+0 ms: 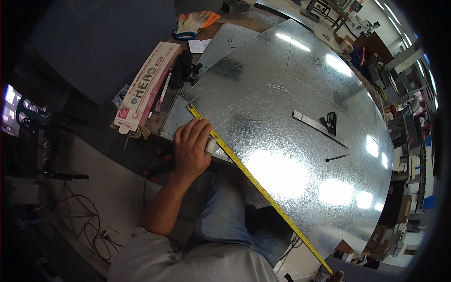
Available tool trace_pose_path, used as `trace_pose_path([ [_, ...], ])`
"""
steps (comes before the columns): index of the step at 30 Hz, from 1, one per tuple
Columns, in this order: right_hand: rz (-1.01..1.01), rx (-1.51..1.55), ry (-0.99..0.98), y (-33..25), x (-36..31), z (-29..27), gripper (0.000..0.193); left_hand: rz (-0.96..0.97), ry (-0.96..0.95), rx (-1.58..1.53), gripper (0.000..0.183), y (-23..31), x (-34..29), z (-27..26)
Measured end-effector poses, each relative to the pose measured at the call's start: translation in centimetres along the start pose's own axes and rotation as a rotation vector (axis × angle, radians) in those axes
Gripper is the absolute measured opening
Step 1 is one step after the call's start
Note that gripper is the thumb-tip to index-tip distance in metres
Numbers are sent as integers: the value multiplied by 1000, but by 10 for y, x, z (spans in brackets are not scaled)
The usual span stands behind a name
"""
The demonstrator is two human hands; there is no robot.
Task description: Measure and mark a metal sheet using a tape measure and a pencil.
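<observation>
A large shiny galvanized metal sheet (pixel 263 110) lies before me, with thin scratched lines on it. A yellow tape measure (pixel 256 183) is stretched diagonally along its near side, from the left corner to the lower right. My left hand (pixel 192 148) presses the blade near its hooked end, fingers together over it; the thumb has a pale wrapping. At the lower right edge of the picture my right hand (pixel 337 276) grips the other end, mostly cut off from view. Farther right on the sheet lie a combination square (pixel 322 128) with a dark head and a thin dark pen-like tool (pixel 337 158).
Left of the sheet lies a long pink and white box (pixel 148 87), beside a black object (pixel 184 68). Work gloves (pixel 195 23) lie beyond it. Cables (pixel 96 230) trail over the floor at lower left. Cardboard boxes (pixel 383 237) stand beyond the sheet's right side.
</observation>
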State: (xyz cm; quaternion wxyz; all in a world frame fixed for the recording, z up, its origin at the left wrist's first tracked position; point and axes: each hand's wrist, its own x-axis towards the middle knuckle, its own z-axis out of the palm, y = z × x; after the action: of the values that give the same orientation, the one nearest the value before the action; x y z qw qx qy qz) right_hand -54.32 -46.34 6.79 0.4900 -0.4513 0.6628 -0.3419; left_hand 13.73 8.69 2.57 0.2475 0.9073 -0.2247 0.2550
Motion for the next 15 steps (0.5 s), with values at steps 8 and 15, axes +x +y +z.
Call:
trace_pose_path([
  [8, 30, -54, -2, 14, 26, -24, 26, -13, -13, -51, 54, 0, 0, -2],
  [15, 12, -99, 11, 2, 10, -9, 31, -21, -13, -65, 55, 0, -1, -2],
])
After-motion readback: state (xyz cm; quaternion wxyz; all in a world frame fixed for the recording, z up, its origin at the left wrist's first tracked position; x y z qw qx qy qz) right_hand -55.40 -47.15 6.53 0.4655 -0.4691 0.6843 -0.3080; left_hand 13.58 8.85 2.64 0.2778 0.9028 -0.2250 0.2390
